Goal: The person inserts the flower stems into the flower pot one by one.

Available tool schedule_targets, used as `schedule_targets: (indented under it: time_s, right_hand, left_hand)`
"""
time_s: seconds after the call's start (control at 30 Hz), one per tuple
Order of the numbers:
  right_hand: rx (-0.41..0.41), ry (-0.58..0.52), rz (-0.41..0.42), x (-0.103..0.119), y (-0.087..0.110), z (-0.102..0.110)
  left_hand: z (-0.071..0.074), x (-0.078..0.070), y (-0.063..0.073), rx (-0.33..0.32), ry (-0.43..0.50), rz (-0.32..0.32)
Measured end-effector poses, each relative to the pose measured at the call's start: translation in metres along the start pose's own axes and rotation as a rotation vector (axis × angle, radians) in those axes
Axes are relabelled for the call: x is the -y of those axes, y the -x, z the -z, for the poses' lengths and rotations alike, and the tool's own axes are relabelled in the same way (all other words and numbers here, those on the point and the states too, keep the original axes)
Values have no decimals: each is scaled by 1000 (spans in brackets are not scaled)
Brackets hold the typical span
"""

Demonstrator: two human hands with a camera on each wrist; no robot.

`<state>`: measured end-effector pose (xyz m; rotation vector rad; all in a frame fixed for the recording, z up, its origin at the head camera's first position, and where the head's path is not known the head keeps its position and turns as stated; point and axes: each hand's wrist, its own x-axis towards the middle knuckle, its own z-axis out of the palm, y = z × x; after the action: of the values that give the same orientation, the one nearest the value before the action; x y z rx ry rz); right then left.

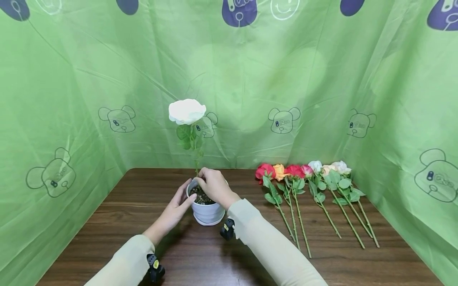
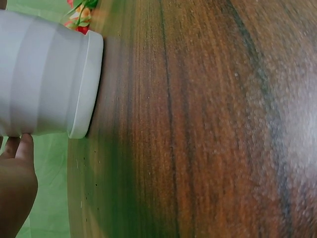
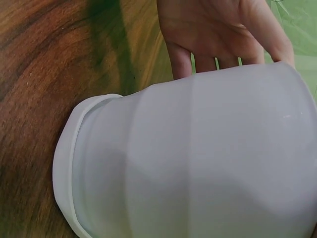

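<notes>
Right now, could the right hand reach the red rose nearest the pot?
Probably yes: only bare tabletop shows between the pot and that red rose, though the right hand seems busy at the white rose's stem.

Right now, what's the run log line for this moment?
left hand: holds pot | right hand: at stem, pinch unclear | white rose: upright | pot: upright, soil inside | other roses: lying on table, right

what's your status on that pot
Left fingers on pot; right fingers by lower stem, grip hidden. White rose upright. Other roses lie right, out of the way.
</notes>
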<state>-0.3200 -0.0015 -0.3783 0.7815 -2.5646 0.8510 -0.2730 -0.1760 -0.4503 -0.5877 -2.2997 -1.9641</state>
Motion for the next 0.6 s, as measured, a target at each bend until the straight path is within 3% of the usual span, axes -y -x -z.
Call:
schedule_targets:
  time_s: [0.33, 0.6]
  right_hand:
    - [9, -66, 18, -4, 0, 5]
    - [43, -82, 35, -5, 7, 23]
  left_hand:
    - [0, 0, 1, -3, -14, -3]
    - [-2, -1, 0, -5, -10, -16]
